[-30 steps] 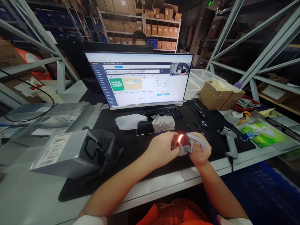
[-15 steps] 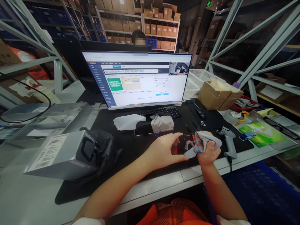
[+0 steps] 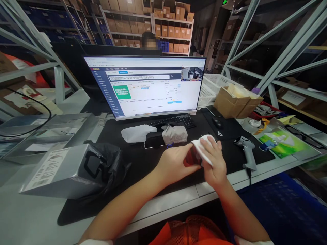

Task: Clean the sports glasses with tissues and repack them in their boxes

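My left hand (image 3: 175, 163) grips a small dark device (image 3: 190, 158) with a reddish glossy face, just above the black desk mat (image 3: 143, 170). My right hand (image 3: 213, 163) presses a white cloth (image 3: 203, 148) flat against the device's face, fingers wrapped over the cloth. Most of the device is hidden between the two hands. Both hands hover in front of the keyboard (image 3: 176, 121) and the monitor (image 3: 145, 85).
A grey box (image 3: 61, 168) on a black bag (image 3: 112, 163) lies at the left. Crumpled white cloths (image 3: 175, 133) sit before the keyboard. A barcode scanner (image 3: 246, 149), a mouse (image 3: 216, 121), a cardboard box (image 3: 236, 100) and green packaging (image 3: 283, 143) stand to the right. Another person sits behind the monitor.
My right hand has brought the cloth from beside the device onto its face, which was lit red a second ago. Both hands shifted slightly up and left.
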The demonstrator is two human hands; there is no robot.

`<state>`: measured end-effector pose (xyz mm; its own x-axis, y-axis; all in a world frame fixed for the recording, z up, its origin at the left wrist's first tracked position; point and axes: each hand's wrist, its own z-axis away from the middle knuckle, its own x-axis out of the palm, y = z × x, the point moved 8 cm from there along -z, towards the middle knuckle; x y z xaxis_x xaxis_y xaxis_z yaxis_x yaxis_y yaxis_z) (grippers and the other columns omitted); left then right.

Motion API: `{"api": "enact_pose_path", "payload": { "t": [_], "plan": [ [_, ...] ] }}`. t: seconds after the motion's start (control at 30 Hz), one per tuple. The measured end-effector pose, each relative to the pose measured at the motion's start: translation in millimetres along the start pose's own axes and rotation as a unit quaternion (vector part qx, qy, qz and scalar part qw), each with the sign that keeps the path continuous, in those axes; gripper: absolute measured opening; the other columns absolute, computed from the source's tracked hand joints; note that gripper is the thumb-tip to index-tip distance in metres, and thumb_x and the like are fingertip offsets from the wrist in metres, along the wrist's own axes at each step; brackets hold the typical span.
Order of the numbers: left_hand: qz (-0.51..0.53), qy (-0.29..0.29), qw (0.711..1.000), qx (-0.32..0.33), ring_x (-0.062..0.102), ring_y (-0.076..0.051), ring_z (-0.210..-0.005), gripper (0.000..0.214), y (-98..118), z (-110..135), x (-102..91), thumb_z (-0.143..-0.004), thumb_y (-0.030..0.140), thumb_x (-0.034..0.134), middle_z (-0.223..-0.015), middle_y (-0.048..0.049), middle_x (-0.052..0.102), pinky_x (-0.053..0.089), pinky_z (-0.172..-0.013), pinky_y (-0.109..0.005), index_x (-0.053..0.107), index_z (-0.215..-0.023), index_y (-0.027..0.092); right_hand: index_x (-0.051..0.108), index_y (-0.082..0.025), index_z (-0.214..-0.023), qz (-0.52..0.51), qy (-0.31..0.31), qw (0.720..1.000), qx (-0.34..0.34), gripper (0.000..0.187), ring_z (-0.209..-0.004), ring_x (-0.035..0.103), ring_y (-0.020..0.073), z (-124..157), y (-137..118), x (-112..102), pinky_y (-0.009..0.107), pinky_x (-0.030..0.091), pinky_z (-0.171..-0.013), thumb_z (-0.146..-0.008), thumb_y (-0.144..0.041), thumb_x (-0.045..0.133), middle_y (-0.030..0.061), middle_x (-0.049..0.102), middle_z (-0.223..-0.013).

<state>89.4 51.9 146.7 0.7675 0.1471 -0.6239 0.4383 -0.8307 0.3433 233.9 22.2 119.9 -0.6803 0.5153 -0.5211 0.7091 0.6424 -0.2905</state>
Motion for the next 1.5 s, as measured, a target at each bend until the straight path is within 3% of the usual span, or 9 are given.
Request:
{"api": "enact_pose_path", "payload": {
  "t": [0.17, 0.47, 0.6, 0.77, 0.93, 1.1, 1.27, 1.4, 1.5],
  "plan": [
    [-0.016, 0.006, 1.0, 0.002, 0.076, -0.025, -0.087, 0.062, -2, 0, -2.6, -0.077, 0.049, 0.079, -0.104, -0.0114, 0.078, 0.062, -0.076, -0.034, 0.059, -0.123, 0.012, 0.048, -0.03, -0.148, -0.035, 0.03, 0.996, 0.072, 0.045, -0.144, 0.043, 0.031, -1, 17, 0, 0.064, 0.03, -0.116, -0.104, -0.03, 0.038, 0.0097, 0.059, -0.144],
    [-0.027, 0.013, 0.999, 0.014, 0.077, -0.025, -0.086, 0.061, -2, 0, -0.9, -0.079, 0.05, 0.077, -0.103, -0.0107, 0.078, 0.062, -0.076, -0.034, 0.059, -0.123, 0.012, 0.052, -0.03, -0.143, -0.009, 0.031, 0.996, 0.084, 0.043, -0.148, 0.036, 0.0319, 0, 11, -1, 0.067, 0.021, -0.117, -0.103, -0.027, 0.038, 0.0095, 0.054, -0.15],
    [-0.024, 0.007, 1.0, 0.01, 0.076, -0.024, -0.08, 0.051, -3, -1, 1.1, -0.082, 0.048, 0.074, -0.096, -0.0099, 0.078, 0.061, -0.07, -0.033, 0.062, -0.117, 0.013, 0.061, -0.03, -0.133, -0.017, 0.004, 1.0, 0.017, 0.037, -0.149, 0.034, 0.0334, -2, -2, 4, 0.068, 0.014, -0.119, -0.101, -0.026, 0.043, 0.0078, 0.055, -0.149],
    [-0.03, 0.012, 0.999, -0.003, 0.077, -0.024, -0.084, 0.061, -6, -1, -1.6, -0.078, 0.052, 0.077, -0.101, -0.0107, 0.078, 0.062, -0.075, -0.033, 0.06, -0.122, 0.013, 0.052, -0.032, -0.143, 0.007, 0.022, 0.994, 0.105, 0.043, -0.149, 0.035, 0.0324, -4, 14, 5, 0.071, 0.016, -0.117, -0.102, -0.03, 0.038, 0.0084, 0.054, -0.15],
    [-0.032, 0.004, 0.999, -0.023, 0.076, -0.023, -0.075, 0.044, -11, -1, -0.6, -0.081, 0.048, 0.074, -0.088, -0.0081, 0.078, 0.06, -0.066, -0.031, 0.065, -0.11, 0.015, 0.058, -0.03, -0.136, -0.003, -0.027, 1.0, 0.015, 0.04, -0.15, 0.032, 0.034, -3, -7, 15, 0.07, 0.009, -0.119, -0.099, -0.025, 0.043, 0.0084, 0.054, -0.15],
    [-0.04, 0.011, 0.999, -0.009, 0.077, -0.026, -0.084, 0.06, -10, -1, -0.2, -0.077, 0.05, 0.078, -0.101, -0.0114, 0.078, 0.062, -0.074, -0.035, 0.062, -0.12, 0.013, 0.058, -0.032, -0.135, 0.015, 0.008, 0.996, 0.083, 0.039, -0.15, 0.03, 0.0336, -4, 9, 11, 0.073, 0.01, -0.115, -0.101, -0.026, 0.04, 0.0086, 0.051, -0.152],
    [-0.036, 0.01, 0.999, -0.008, 0.077, -0.024, -0.079, 0.049, -10, -1, 0.7, -0.081, 0.047, 0.074, -0.095, -0.0101, 0.078, 0.061, -0.069, -0.033, 0.064, -0.116, 0.014, 0.059, -0.031, -0.134, -0.002, -0.015, 1.0, 0.02, 0.037, -0.15, 0.032, 0.0334, -7, -1, 14, 0.072, 0.006, -0.117, -0.101, -0.026, 0.043, 0.0079, 0.054, -0.15],
    [-0.024, 0.02, 0.999, -0.018, 0.077, -0.024, -0.081, 0.063, -11, 0, -2.1, -0.075, 0.053, 0.079, -0.096, -0.0098, 0.078, 0.063, -0.075, -0.033, 0.063, -0.122, 0.014, 0.056, -0.032, -0.139, -0.022, 0.028, 0.992, 0.125, 0.04, -0.149, 0.034, 0.0331, -7, 29, 5, 0.074, 0.005, -0.117, -0.103, -0.034, 0.04, 0.0081, 0.054, -0.15],
    [0.014, 0.031, 0.999, -0.022, 0.076, -0.021, -0.076, 0.067, -13, 0, -7.2, -0.073, 0.057, 0.08, -0.093, -0.0076, 0.078, 0.063, -0.074, -0.032, 0.063, -0.122, 0.015, 0.057, -0.027, -0.14, -0.144, 0.07, 0.967, 0.198, 0.044, -0.145, 0.042, 0.032, -2, 49, -1, 0.067, 0.021, -0.119, -0.104, -0.041, 0.037, 0.0101, 0.055, -0.148]
  ]
}}
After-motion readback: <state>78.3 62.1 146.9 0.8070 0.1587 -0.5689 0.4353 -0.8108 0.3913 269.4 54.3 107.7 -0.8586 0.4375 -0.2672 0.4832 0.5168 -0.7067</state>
